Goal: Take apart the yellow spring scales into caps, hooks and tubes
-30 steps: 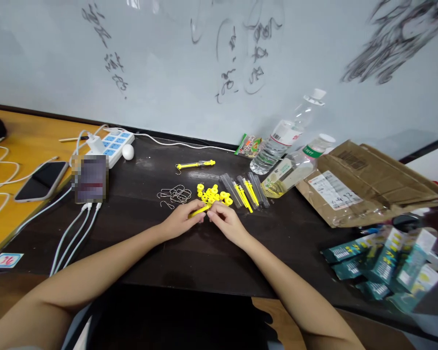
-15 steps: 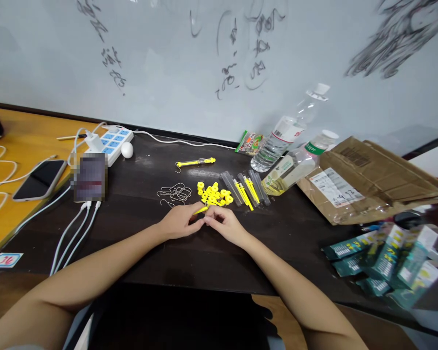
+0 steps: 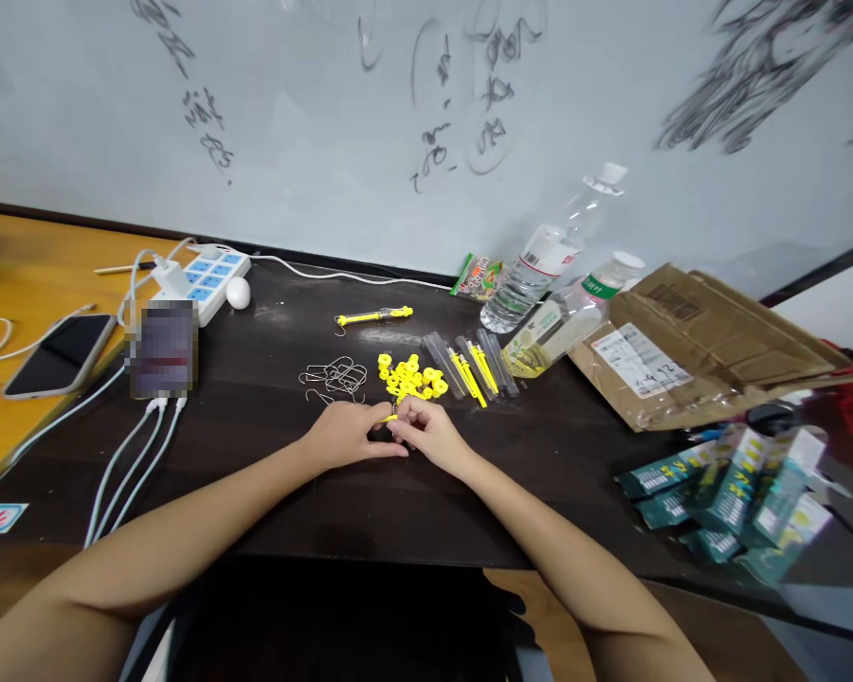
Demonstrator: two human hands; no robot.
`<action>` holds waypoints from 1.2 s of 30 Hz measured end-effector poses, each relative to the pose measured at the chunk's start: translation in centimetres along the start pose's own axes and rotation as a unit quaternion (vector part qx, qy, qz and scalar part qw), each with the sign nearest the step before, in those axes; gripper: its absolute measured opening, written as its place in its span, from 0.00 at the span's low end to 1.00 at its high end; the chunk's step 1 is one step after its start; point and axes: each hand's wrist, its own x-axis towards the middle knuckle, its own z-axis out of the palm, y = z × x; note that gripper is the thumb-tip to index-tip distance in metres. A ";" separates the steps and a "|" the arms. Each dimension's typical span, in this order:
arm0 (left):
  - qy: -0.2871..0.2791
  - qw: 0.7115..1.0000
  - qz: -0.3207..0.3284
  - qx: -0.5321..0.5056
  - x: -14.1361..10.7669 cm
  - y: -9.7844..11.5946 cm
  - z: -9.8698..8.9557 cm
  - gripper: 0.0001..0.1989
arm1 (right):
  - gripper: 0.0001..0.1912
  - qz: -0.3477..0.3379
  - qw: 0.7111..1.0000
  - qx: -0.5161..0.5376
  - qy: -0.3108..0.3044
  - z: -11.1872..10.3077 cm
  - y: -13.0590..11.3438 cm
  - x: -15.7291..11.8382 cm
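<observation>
My left hand pinches a slim yellow plastic rod, mostly covered by the fingers. Fingertips of my right hand meet it there, closed on a thin metal wire piece whose shape is largely hidden. Just beyond the hands lies a pile of small yellow plastic caps. Left of that pile is a tangle of metal wire hooks. Clear plastic tubes and yellow rods lie to the right. A yellow spring scale with a hook at its left end rests farther back.
Two plastic bottles lean by a snack packet at the back. A brown parcel and several green boxes occupy the right. On the left are a power strip, a phone, a blurred-out device and white cables.
The view has shifted slightly, moving the scene a little left. Both hands stay together; the left thumb now extends below the right fingertips and less of the yellow rod shows.
</observation>
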 end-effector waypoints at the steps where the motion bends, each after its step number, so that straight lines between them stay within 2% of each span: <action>1: -0.002 1.000 0.000 0.002 0.0 0.0 0.0 0.26 | 0.16 -0.004 1.000 -0.003 0.002 0.0 0.0 0.0; 6: -0.024 0.999 0.023 -0.031 0.1 -0.2 -0.3 0.24 | 0.16 -0.013 0.999 0.027 -0.029 -0.2 0.2 -0.1; 14: -0.070 0.977 0.121 -0.164 0.0 -0.5 -0.4 0.18 | 0.20 -0.003 0.997 0.052 -0.058 -0.4 0.6 0.1; 22: -0.020 0.991 0.066 -0.116 -0.1 -0.2 -0.2 0.21 | 0.21 0.063 0.986 0.153 -0.018 0.4 0.7 0.3; 25: -0.015 0.995 0.046 -0.084 -0.1 0.1 -0.4 0.23 | 0.21 0.083 0.977 0.195 0.001 0.6 0.9 0.3; 28: -0.017 0.996 0.048 -0.077 -0.1 0.1 -0.5 0.21 | 0.21 0.098 0.970 0.224 0.013 0.8 1.1 0.2; 33: -0.037 0.981 0.069 -0.178 -0.1 0.0 -0.7 0.17 | 0.20 0.096 0.961 0.258 -0.016 0.9 1.0 -0.1; 36: -0.056 0.958 0.079 -0.269 0.1 0.1 -0.9 0.18 | 0.20 0.089 0.955 0.280 -0.041 0.9 0.8 -0.3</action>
